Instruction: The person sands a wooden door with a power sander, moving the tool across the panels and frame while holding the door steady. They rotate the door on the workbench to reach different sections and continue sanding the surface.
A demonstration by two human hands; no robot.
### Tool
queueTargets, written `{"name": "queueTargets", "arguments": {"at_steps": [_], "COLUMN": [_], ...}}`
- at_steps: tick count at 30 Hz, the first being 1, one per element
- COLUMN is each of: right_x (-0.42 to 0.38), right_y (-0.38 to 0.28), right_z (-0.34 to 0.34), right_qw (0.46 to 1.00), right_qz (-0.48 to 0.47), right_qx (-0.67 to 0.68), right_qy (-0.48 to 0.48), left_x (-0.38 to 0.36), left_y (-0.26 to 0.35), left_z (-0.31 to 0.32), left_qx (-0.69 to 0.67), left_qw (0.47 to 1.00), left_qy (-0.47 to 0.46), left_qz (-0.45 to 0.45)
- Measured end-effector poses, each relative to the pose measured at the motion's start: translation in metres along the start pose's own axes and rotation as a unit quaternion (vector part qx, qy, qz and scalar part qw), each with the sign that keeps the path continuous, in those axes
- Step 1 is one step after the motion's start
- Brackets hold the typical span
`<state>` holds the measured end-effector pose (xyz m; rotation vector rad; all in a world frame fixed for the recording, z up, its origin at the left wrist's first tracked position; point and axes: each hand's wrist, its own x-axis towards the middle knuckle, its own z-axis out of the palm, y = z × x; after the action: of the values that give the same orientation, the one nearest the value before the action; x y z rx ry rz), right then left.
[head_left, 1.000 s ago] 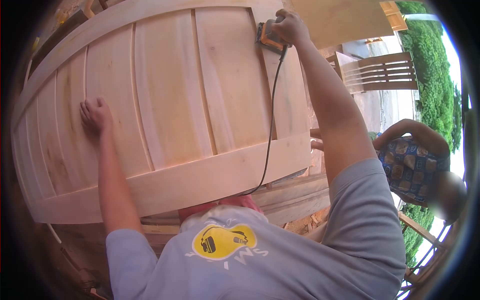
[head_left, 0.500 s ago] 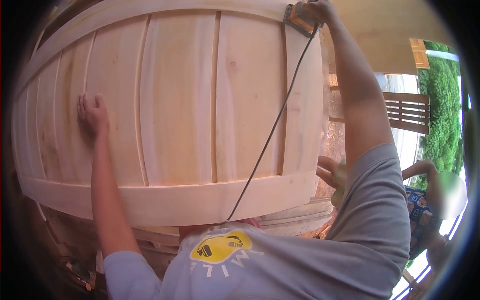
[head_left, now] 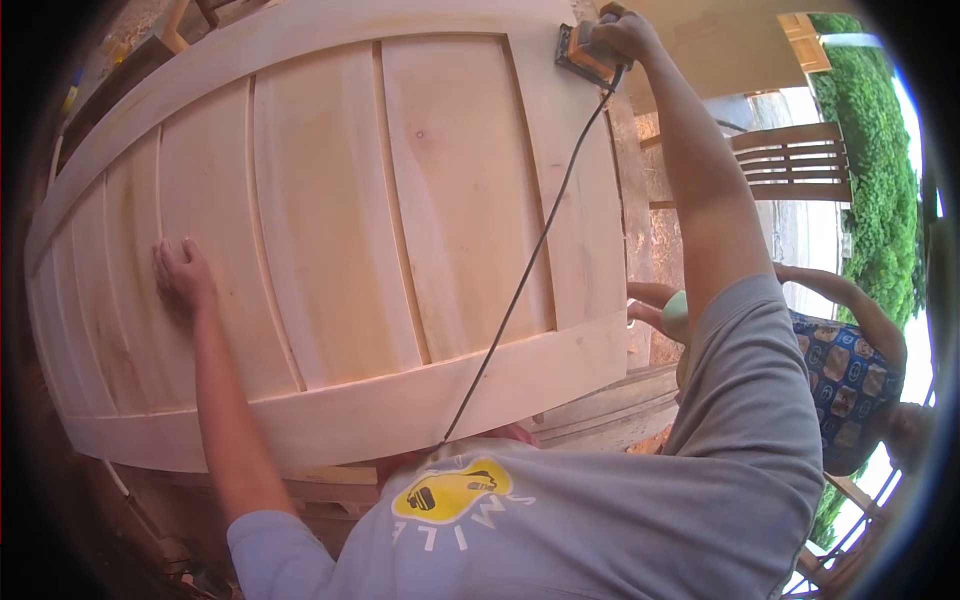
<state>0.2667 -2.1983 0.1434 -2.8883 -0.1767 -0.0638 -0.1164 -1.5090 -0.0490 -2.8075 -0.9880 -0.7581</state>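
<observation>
A large pale wooden door panel (head_left: 320,210) with grooved boards and a raised frame lies flat in front of me. My right hand (head_left: 625,35) is wrapped round an orange and grey power sander (head_left: 585,52), which rests on the frame at the panel's far right corner. A dark cord (head_left: 520,280) runs from the sander across the panel to my shirt. On the boards at the left lies my left hand (head_left: 184,275), its fingers slightly apart and nothing in it.
Another person in a blue patterned shirt (head_left: 840,380) is at the right. A slatted wooden chair (head_left: 790,165) stands beyond the panel's right end, near a plywood sheet (head_left: 730,45). Planks (head_left: 600,410) lie below the panel's near edge.
The view has turned, so the panel appears tilted. The sander now sits wholly on the corner of the frame, clear of the groove. My left hand still rests on the boards.
</observation>
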Motion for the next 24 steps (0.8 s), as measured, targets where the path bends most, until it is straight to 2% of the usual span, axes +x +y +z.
{"name": "queueTargets", "arguments": {"at_steps": [2, 7, 12, 16, 19, 24], "right_x": [-0.034, -0.122, -0.212, -0.283, -0.337, -0.424], "right_y": [0.001, 0.000, 0.009, 0.019, 0.011, 0.020], "right_z": [-0.001, -0.004, -0.006, -0.008, -0.021, -0.023], "right_qw": [1.000, 0.999, 0.996, 0.994, 0.988, 0.984], "right_qz": [-0.021, 0.036, 0.078, 0.103, 0.154, 0.178], "right_qx": [-0.019, -0.009, 0.007, 0.019, 0.015, 0.031], "right_qy": [0.010, 0.023, 0.041, 0.034, -0.013, 0.003], "left_x": [-0.001, 0.004, 0.005, 0.008, 0.016, 0.011], "left_y": [0.003, -0.008, 0.003, 0.004, -0.005, 0.002], "left_z": [-0.001, 0.022, 0.015, 0.022, 0.043, 0.038], "left_qx": [0.002, -0.013, -0.015, -0.001, -0.005, -0.048], "left_qw": [1.000, 1.000, 1.000, 1.000, 1.000, 0.999], "left_qy": [-0.011, -0.005, 0.000, -0.001, -0.016, -0.004], "left_qz": [-0.007, -0.004, -0.014, -0.018, -0.018, -0.019]}}
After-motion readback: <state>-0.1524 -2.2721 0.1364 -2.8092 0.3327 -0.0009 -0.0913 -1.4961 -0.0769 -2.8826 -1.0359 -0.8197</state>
